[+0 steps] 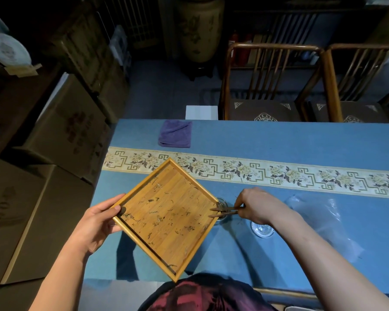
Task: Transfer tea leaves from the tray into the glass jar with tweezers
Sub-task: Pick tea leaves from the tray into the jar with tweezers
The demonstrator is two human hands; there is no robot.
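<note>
Over the blue desk (279,140), the left hand (94,223) grips the bamboo tray (166,212) by its corner, tilting it toward the glass jar (221,202). The right hand (256,205) pinches wooden tweezers (225,211) at the tray's right corner, seemingly sweeping scattered tea leaves (160,218) jarward. Next, leaves need nudging over the edge.

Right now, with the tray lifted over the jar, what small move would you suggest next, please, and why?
Probably sweep the tweezers along the bamboo tray's right corner, nudging leaves into the glass jar below: the left hand holds the tray there, and scattered tea leaves remain.
</note>
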